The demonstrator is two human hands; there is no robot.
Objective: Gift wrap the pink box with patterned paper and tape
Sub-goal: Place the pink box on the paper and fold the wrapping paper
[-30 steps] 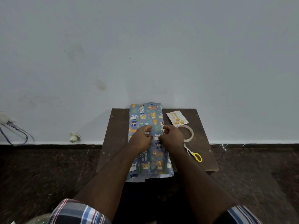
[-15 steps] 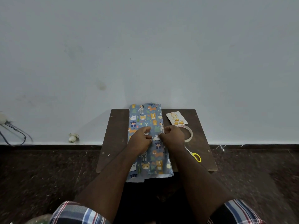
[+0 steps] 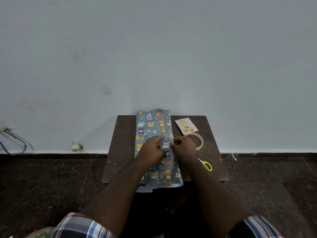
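Blue matte wrapping paper with printed cartoon animals (image 3: pixel 155 127), folded into a long soft-edged bundle down the middle of the small dark brown wooden table (image 3: pixel 120 152), white underside showing at 6 o'clock. Pink box wholly hidden inside. Clear tape roll, round and glossy (image 3: pixel 199 141), at 3 o'clock, half masked by the wrist; yellow-handled scissors (image 3: pixel 206 165) at 4 o'clock, blades hard to see; small white card with orange shapes (image 3: pixel 186 126) at 1 o'clock. Left hand (image 3: pixel 151 152) and right hand (image 3: pixel 184 146) side by side, knuckles up, fingers curled, pinching the paper seam.
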